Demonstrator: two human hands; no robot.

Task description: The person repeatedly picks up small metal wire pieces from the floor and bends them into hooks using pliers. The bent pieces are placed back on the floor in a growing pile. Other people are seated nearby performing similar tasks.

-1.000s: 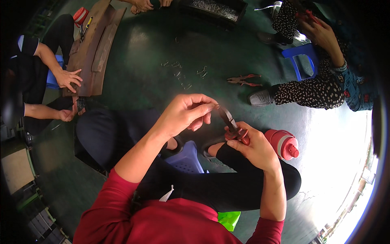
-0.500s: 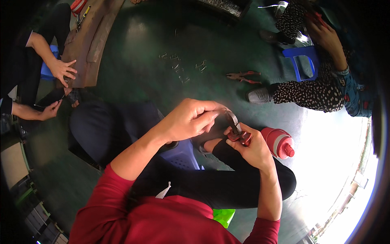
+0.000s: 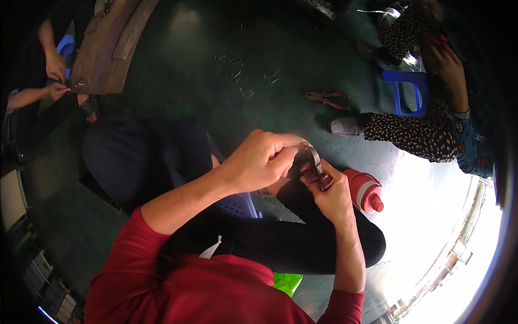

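The left hand (image 3: 259, 162) and right hand (image 3: 330, 195) meet above the lap, both closed on a pair of grey metal pliers with red handles (image 3: 314, 168). Whether the plier tips grip anything cannot be told. A red plastic bottle (image 3: 365, 190) lies just beside the right hand on the dark green floor (image 3: 178, 59).

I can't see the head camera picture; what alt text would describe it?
Seen from above, a seated person in a red top brings both hands together over their lap: the right hand grips red-handled pliers and the left hand pinches something small at the tool's tip. A red bottle lies on the green floor beside them, with other people seated nearby.
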